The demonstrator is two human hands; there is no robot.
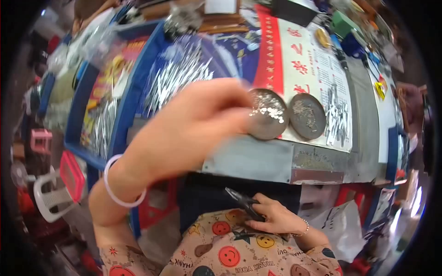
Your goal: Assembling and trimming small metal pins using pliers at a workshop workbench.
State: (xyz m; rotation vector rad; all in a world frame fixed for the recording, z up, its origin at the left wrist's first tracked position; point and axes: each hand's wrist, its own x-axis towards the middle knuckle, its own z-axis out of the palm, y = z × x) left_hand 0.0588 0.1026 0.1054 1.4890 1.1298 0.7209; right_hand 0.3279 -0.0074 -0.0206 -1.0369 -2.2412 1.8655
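My left hand (193, 122) reaches across the table's front, its fingers bent and smeared by motion. Its fingertips are at the left edge of a round dish (263, 130) of small shiny silvery pieces (271, 110); whether they hold anything is blurred. A second round dish (307, 129) stands just right of it, with small dull metal bits (306, 112) inside. Low over my lap, my right hand (276, 215) is closed around a black hand tool (248, 205) with a narrow pointed tip, which points up and left. Its exact kind does not show.
Thin silvery strips (182, 69) lie in a heap behind my left hand, and more strips (338, 115) lie right of the dishes on a printed sheet (294, 60). A blue tray (124, 108) stands left. Grey metal plate (248, 161) edges the table. A white stool (53, 202) stands lower left.
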